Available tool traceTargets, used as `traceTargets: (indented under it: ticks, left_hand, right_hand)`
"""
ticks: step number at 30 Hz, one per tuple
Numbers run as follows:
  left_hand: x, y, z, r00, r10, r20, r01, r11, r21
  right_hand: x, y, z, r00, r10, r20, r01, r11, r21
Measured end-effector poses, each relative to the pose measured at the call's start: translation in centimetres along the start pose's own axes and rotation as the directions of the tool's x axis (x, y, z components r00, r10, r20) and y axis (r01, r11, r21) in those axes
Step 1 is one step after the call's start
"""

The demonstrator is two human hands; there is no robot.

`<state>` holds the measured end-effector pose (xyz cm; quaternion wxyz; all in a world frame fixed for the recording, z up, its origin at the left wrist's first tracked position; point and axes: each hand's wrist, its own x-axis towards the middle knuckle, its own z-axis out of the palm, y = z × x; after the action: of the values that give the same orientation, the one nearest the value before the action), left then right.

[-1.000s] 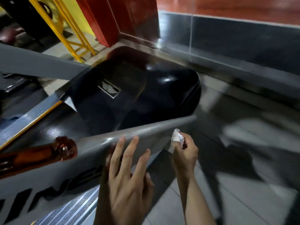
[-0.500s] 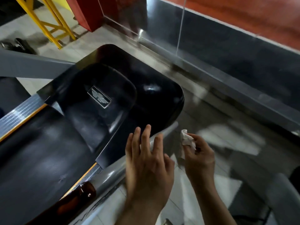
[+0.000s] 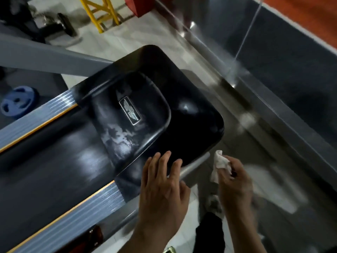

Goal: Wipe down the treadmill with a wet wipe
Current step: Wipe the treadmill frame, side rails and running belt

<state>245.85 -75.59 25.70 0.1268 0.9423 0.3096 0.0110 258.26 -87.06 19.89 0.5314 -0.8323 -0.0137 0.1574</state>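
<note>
The treadmill's glossy black motor cover [image 3: 191,125] fills the middle of the view, with a silver badge [image 3: 130,112] and dusty smears on its raised centre. The dark belt [image 3: 54,161] runs off to the lower left between grey side rails [image 3: 76,216]. My left hand [image 3: 162,190] hovers with straight fingers over the cover's near corner. To its right, my right hand [image 3: 235,183] grips a crumpled white wet wipe [image 3: 219,162], held off the cover's right edge above the floor.
A grey upright [image 3: 54,59] crosses the upper left. A blue weight plate [image 3: 18,105] lies on the floor at left, a yellow frame [image 3: 102,13] stands at the top, and a dark glass-fronted wall [image 3: 273,70] runs down the right. Pale tiled floor [image 3: 273,198] lies under my right hand.
The view rose and tilted down, bringing the whole motor cover into sight. Both hands came up from the grey side rail to the cover's near corner; the wipe stays in my right hand.
</note>
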Motion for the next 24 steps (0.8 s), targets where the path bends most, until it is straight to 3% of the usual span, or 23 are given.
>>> traceTargets:
  ticks: [4,9,14,20,24]
  left_hand:
    - [3.5,0.9,0.2,0.989,-0.143,0.035,0.141,0.988,0.06]
    - [5.6,2.9,-1.2,0.936,-0.351,-0.011,0.351,0.934,0.073]
    - [7.6,4.3,-1.5,0.88,-0.474,-0.013,0.473,0.874,0.111]
    - [10.9,4.4,-0.7,0.793,-0.609,-0.024,0.609,0.792,0.032]
    - [13.4,3.3,0.7,0.763,-0.646,0.019,0.646,0.763,-0.019]
  right_hand:
    - [6.0,-1.6,1.6,0.976,0.01,0.217,-0.002,0.999,-0.038]
    - [12.9,-6.1,2.1,0.877,0.02,0.479,0.048,0.991,-0.129]
    - [16.5,-9.6,4.2,0.781,0.011,0.624,0.141,0.971,-0.193]
    - [18.4,-11.5,6.4,0.608,0.068,0.791,0.231,0.938,-0.259]
    - [19.9,-11.2,7.2,0.575,0.105,0.812,0.271,0.912,-0.309]
